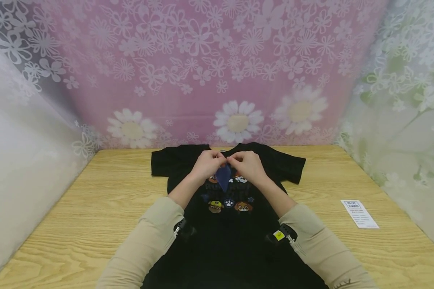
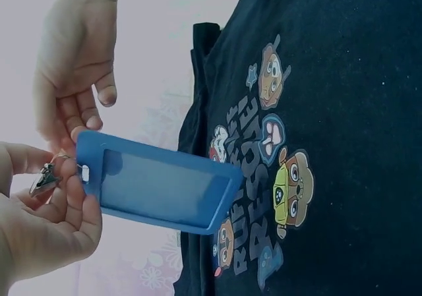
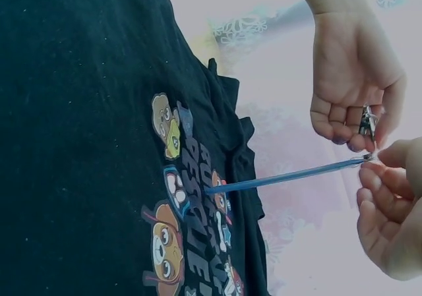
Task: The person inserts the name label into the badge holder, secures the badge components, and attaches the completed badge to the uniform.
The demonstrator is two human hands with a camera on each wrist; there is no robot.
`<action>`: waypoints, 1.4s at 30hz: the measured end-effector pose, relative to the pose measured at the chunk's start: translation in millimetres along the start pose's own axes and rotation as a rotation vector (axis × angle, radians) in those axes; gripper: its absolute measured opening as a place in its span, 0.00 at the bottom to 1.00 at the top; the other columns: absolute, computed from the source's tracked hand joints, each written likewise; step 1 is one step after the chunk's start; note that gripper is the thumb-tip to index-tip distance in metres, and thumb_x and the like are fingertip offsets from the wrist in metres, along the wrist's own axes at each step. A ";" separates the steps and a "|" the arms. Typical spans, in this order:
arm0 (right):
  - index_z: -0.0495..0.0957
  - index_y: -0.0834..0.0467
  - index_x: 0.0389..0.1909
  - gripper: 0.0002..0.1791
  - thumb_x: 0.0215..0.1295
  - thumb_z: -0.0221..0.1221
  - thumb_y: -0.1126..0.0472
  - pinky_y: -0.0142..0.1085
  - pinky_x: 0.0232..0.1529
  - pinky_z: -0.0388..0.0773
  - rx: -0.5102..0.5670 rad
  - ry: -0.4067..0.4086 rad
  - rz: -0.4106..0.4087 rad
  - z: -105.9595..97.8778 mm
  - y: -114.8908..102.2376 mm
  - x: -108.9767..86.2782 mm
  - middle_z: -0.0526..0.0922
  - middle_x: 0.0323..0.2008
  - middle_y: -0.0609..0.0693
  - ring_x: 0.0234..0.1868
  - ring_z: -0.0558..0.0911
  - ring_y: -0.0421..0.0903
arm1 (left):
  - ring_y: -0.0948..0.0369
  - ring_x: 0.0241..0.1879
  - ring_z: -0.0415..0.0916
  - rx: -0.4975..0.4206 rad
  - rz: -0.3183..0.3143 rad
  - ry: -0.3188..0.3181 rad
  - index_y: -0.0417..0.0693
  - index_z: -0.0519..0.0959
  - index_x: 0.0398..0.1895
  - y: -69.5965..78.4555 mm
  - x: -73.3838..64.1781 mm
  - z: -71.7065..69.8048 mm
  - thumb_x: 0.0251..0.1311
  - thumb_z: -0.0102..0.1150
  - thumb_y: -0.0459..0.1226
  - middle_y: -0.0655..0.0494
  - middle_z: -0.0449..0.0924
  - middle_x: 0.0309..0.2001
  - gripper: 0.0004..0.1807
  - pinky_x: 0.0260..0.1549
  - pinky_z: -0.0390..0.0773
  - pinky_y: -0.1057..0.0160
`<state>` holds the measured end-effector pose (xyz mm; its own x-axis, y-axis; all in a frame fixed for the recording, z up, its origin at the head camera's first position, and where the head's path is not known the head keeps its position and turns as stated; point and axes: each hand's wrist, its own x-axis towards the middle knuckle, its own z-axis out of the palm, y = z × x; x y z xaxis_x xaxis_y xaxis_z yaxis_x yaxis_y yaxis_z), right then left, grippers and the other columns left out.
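A blue badge holder (image 2: 158, 184) with a clear window hangs between the two hands, above a black T-shirt (image 1: 231, 237) lying spread on the table. My left hand (image 1: 207, 165) holds a small silver metal clip (image 2: 45, 179) between thumb and fingers, close to the holder's slotted end. At that same end my right hand (image 1: 248, 166) pinches the holder's edge. Seen edge-on in the right wrist view, the holder is a thin blue strip (image 3: 283, 177). How the clip joins the slot is partly hidden by fingers. Cartoon dogs and lettering decorate the shirt.
A white printed card (image 1: 359, 214) lies on the wood-grain table (image 1: 347, 176) at the right. Flowered pink cloth (image 1: 202, 80) stands behind the table, with pale cloth along both sides. Each wrist wears a black strap.
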<state>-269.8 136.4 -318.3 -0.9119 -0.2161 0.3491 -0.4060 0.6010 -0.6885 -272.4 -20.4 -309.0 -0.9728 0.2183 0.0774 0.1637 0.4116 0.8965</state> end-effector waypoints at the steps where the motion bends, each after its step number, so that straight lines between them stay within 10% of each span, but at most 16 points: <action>1: 0.84 0.62 0.35 0.12 0.64 0.55 0.59 0.33 0.19 0.72 -0.007 -0.015 0.019 -0.7 -0.6 0.5 0.82 0.25 0.51 0.19 0.79 0.51 | 0.60 0.23 0.63 -0.002 -0.004 -0.012 0.40 0.78 0.27 0.5 -0.5 -0.3 0.61 0.52 0.36 0.52 0.75 0.29 0.09 0.21 0.67 0.63; 7: 0.85 0.60 0.34 0.12 0.63 0.55 0.58 0.31 0.15 0.65 -0.078 -0.047 0.091 -2.3 -4.3 0.7 0.82 0.23 0.53 0.16 0.76 0.43 | 0.63 0.13 0.55 -0.025 -0.039 -0.072 0.35 0.78 0.33 1.6 -2.6 -0.4 0.63 0.51 0.36 0.55 0.66 0.19 0.11 0.14 0.69 0.63; 22: 0.85 0.61 0.34 0.11 0.63 0.57 0.60 0.32 0.16 0.66 -0.089 0.048 0.075 1.0 -6.7 -5.2 0.82 0.21 0.51 0.16 0.76 0.41 | 0.64 0.09 0.49 0.052 -0.042 -0.108 0.47 0.67 0.08 5.6 -1.5 -1.2 0.64 0.51 0.37 0.59 0.54 0.09 0.23 0.11 0.62 0.66; 42: 0.85 0.63 0.33 0.11 0.62 0.57 0.61 0.34 0.22 0.74 0.048 0.088 0.071 2.4 -7.8 -6.2 0.82 0.22 0.53 0.21 0.80 0.51 | 0.62 0.18 0.61 -0.028 0.024 -0.095 0.37 0.79 0.25 1.3 0.3 -5.8 0.62 0.51 0.33 0.51 0.73 0.24 0.11 0.17 0.62 0.66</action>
<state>-261.1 131.2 -316.6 -0.9305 -0.1045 0.3510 -0.3446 0.5744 -0.7425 -273.4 -24.9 -305.3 -0.9485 0.3112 0.0588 0.1812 0.3810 0.9067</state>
